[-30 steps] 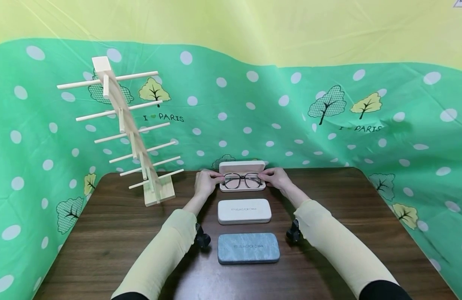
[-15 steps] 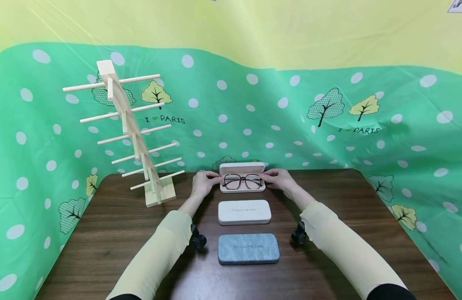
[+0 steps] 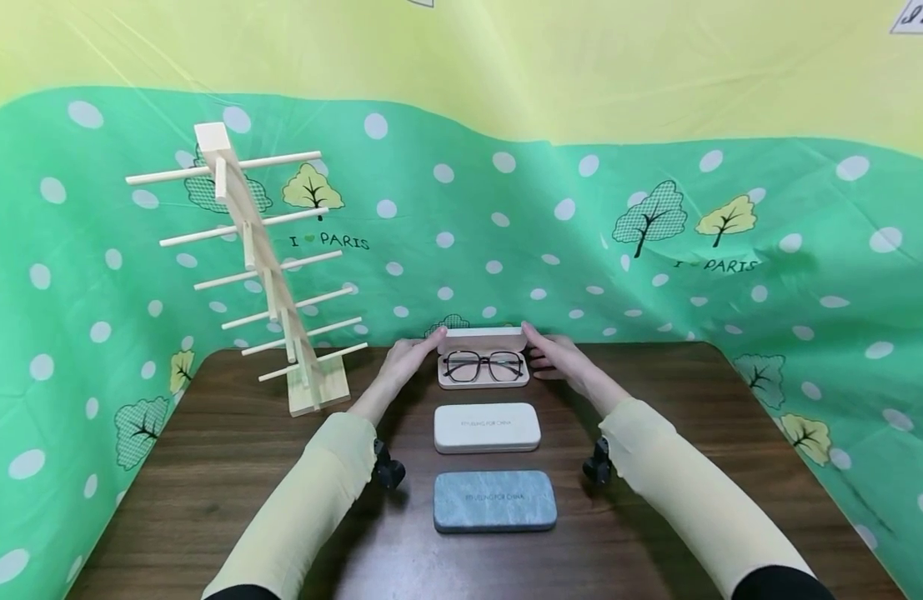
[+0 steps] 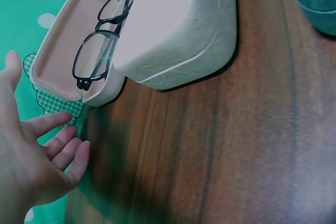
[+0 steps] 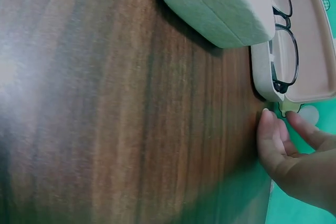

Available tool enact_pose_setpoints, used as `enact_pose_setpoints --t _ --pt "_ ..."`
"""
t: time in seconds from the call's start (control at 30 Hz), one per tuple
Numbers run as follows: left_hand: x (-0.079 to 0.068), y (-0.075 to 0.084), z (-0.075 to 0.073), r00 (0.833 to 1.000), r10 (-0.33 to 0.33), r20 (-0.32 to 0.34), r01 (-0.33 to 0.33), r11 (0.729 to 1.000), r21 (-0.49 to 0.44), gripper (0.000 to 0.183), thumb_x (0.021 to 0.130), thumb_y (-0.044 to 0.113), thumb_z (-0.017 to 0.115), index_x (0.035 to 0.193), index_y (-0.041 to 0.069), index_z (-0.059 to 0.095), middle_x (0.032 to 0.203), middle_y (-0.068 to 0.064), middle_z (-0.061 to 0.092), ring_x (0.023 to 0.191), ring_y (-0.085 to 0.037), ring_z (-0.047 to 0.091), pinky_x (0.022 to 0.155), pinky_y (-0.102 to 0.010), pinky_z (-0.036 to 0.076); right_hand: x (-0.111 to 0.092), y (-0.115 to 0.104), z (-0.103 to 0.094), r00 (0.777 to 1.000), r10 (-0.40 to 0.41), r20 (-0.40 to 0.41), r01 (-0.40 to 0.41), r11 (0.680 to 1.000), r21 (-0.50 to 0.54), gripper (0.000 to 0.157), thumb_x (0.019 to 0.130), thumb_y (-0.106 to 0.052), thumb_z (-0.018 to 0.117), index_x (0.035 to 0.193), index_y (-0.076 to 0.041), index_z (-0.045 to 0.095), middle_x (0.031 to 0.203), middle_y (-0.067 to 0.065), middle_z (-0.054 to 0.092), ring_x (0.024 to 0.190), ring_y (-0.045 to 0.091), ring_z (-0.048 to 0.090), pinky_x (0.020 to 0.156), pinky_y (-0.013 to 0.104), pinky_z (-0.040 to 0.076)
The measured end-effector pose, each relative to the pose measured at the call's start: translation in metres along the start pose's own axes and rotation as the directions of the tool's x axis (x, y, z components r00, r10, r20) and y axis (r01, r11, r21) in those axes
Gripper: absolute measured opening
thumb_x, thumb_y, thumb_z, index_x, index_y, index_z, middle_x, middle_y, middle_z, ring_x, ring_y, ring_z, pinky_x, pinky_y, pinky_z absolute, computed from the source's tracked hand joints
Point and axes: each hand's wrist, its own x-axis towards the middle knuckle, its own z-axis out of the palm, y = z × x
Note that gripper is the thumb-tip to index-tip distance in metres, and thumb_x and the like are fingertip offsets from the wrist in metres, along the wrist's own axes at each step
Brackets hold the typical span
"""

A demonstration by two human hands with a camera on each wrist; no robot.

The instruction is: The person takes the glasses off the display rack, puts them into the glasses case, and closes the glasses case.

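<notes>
A pair of black-framed glasses [image 3: 483, 367] sits in an open glasses case [image 3: 461, 384] with a pale pink lining, at the back of the table. My left hand [image 3: 406, 360] is at the case's left side, its thumb close to the raised lid [image 3: 482, 339]. On the right side my right hand [image 3: 560, 360] has its thumb up by the lid's other corner, the fingers lower beside the case. In the left wrist view the left hand [image 4: 39, 156] has spread, relaxed fingers. The right hand [image 5: 296, 150] shows loosely bent fingers with nothing between them.
In front of the open case lie a closed white glasses case [image 3: 487, 428] and, nearer, a closed blue one [image 3: 494, 502]. A wooden rack with pegs [image 3: 269, 267] stands at the back left. A green and yellow cloth [image 3: 506, 208] hangs behind the table.
Both hands have let go of the glasses, which now rest in the case. The thumbs have moved up to the sides of the lid.
</notes>
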Motion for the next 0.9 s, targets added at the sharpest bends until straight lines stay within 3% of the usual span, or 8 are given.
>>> enact_pose_setpoints --t 0.23,0.47,0.7,0.9 --pt "0.002 0.006 -0.001 0.999 -0.03 0.022 0.03 0.999 0.022 0.097 0.086 0.084 0.052 0.144 0.006 0.06 0.156 -0.015 0.051 0.147 -0.034 0.046 0.121 -0.048 0.038 0.001 -0.008 0.0 0.998 0.056 0.027 -0.054 0.997 -0.059 0.105 0.092 -0.081 0.044 0.155 0.002 0.036 0.155 0.025 0.04 0.137 0.039 0.05 0.107 0.046 0.054" --pt "0.005 0.011 0.002 0.998 -0.063 -0.016 0.064 0.995 0.075 0.106 0.085 0.085 0.051 0.145 -0.003 0.055 0.155 -0.022 0.05 0.144 -0.039 0.048 0.119 -0.049 0.041 0.002 -0.015 0.002 0.996 0.076 0.036 -0.071 0.988 -0.139 0.105 0.092 -0.082 0.043 0.152 0.003 0.039 0.152 0.025 0.041 0.133 0.039 0.052 0.105 0.047 0.055" --pt "0.01 0.01 0.009 0.995 -0.051 -0.083 0.061 0.99 0.131 0.102 0.084 0.085 0.053 0.134 -0.004 0.064 0.147 -0.025 0.057 0.134 -0.038 0.057 0.111 -0.046 0.049 0.003 -0.018 0.005 0.997 0.077 0.022 -0.072 0.982 -0.174 0.101 0.092 -0.08 0.047 0.15 0.002 0.039 0.148 0.024 0.042 0.129 0.037 0.053 0.106 0.049 0.054" --pt "0.013 0.01 0.01 0.994 -0.025 -0.107 0.039 0.991 0.13 0.094 0.085 0.081 0.057 0.132 0.0 0.065 0.145 -0.022 0.06 0.137 -0.038 0.055 0.112 -0.046 0.047 0.006 -0.019 0.005 0.997 0.078 0.022 -0.073 0.982 -0.176 0.096 0.092 -0.076 0.052 0.15 0.0 0.04 0.148 0.023 0.042 0.13 0.037 0.052 0.104 0.048 0.055"
